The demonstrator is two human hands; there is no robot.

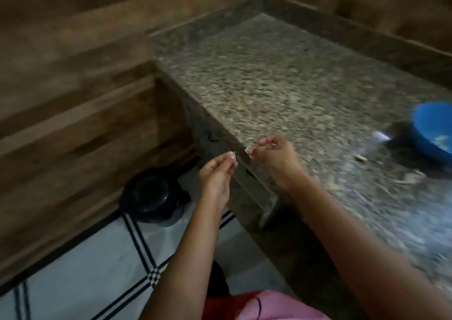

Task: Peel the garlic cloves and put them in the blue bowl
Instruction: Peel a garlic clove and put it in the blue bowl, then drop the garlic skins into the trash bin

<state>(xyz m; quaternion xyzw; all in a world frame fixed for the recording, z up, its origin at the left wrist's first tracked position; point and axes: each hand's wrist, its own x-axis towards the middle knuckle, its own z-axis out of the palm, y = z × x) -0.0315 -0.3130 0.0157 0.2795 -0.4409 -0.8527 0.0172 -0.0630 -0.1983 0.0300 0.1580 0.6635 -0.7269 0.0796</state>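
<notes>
Between both hands [244, 159], a garlic clove [250, 151] is pinched.

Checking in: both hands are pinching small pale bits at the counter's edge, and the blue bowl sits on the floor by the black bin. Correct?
Not quite. The blue bowl sits on the stone counter, far to the right, not on the floor. The head view shows it. The rest holds: the left hand and right hand each pinch a small pale bit at the counter's edge, and the black bin is on the floor.
</notes>
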